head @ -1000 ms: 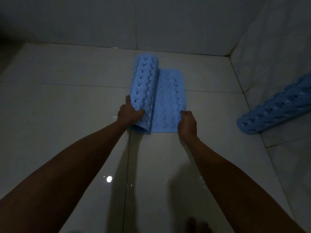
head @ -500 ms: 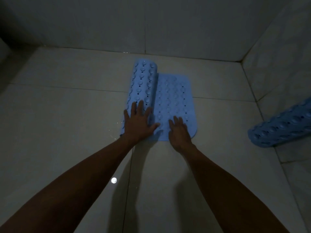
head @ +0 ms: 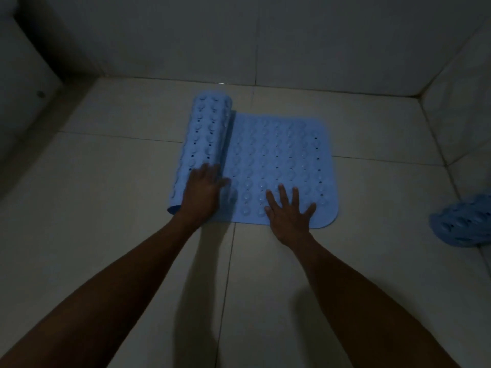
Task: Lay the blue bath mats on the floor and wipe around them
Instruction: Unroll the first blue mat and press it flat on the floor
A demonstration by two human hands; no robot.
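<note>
A blue bath mat [head: 279,160] with rows of suction cups lies partly unrolled on the pale tiled floor. Its right part is flat; its left part is still a roll [head: 204,139]. My left hand [head: 202,192] presses flat on the near end of the roll. My right hand [head: 288,211] rests with spread fingers on the flat part near its front edge. A second blue mat [head: 462,224], rolled up, shows at the right edge against the wall.
Tiled walls [head: 265,35] close the floor at the back and on the right. A dark ledge or wall edge [head: 34,83] stands at the far left. Pale floor tiles [head: 106,208] spread out to the left of the mat.
The roll has moved left and more of the mat lies flat. My left hand went from gripping the roll to pressing on it; my right hand slid onto the flat part with fingers spread.
</note>
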